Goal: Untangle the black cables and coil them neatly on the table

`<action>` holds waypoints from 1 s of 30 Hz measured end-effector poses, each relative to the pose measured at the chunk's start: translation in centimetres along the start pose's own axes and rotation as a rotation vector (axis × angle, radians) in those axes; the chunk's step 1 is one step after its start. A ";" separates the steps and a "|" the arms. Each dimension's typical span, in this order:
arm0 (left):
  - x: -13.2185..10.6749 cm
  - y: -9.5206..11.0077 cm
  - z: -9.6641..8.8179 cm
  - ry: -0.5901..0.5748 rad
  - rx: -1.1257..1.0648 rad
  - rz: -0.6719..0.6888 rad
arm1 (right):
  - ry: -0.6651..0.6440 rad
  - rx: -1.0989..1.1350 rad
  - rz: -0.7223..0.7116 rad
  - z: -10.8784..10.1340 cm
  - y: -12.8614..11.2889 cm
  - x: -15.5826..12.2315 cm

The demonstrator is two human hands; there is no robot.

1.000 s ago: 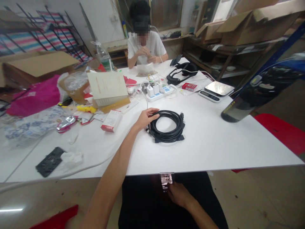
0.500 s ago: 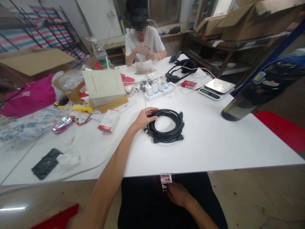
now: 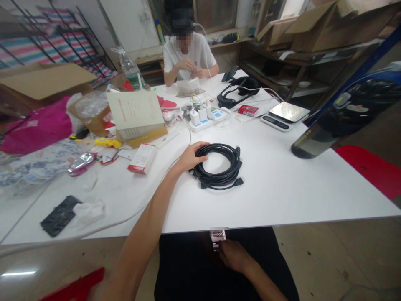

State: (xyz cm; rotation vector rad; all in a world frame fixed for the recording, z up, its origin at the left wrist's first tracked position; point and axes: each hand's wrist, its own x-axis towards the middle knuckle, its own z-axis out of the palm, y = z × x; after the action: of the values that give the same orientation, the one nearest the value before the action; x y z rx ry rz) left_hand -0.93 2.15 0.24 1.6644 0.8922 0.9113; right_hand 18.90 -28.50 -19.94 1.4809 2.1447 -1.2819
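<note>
A coil of black cable with several plug ends lies flat on the white table. At its left side is my left hand, closed on the loops with the thumb on top and the fingers along the far side. Below the table edge, over my dark-clothed lap, my right hand is curled at a small, bright, pinkish object. That object is partly pixelated, and I cannot make out what it is. The fingers of this hand are mostly hidden.
Behind the coil are a power strip with white chargers, a headset and a scale. A red-white box, a booklet and a black tray lie left. A dark cylinder stands right. A person sits opposite.
The lower right plug of the coil has shifted slightly outward. My hands stay almost where they were. The person opposite has brought their hands closer together.
</note>
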 end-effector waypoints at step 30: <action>1.5 -2.0 1.2 0.528 -0.165 0.016 | 0.867 -0.764 -0.613 -32.4 -0.7 -3.1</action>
State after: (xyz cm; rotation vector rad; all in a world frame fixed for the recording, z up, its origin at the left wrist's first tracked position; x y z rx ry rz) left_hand 0.50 3.46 -1.70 1.3076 1.1163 1.4320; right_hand 28.47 -5.86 1.34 1.1382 3.2293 0.2891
